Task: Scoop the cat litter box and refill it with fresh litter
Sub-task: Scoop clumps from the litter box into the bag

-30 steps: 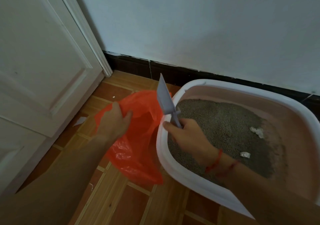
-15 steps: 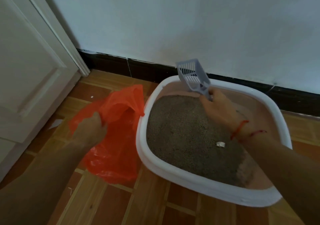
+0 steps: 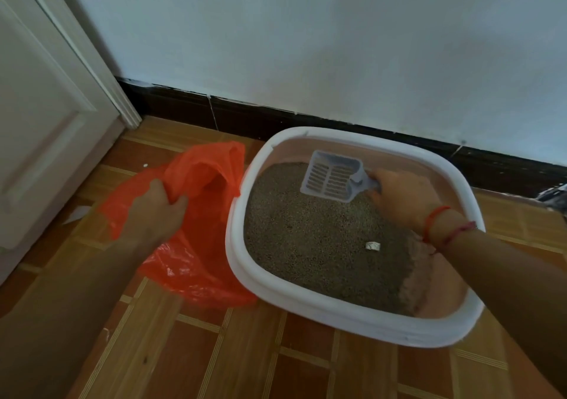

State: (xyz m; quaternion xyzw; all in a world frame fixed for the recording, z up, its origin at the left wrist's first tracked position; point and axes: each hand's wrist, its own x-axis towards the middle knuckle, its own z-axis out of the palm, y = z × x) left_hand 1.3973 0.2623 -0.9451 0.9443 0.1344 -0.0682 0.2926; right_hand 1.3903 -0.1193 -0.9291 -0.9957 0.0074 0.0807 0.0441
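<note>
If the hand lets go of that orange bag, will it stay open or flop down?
Probably flop. The orange bag looks thin, crinkled and shiny, sagging on the floor wherever the left hand isn't gripping its mouth. It likely weighs very little and could feel slippery, judging by its glossy folds.

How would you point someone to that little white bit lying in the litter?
Find the white-rimmed litter box on the floor beside the orange plastic bag. In its grey litter, look beside the red wrist strings. The white scrap there is the only pale lump on the grains, apart from the slotted scoop held at the far end.
</note>
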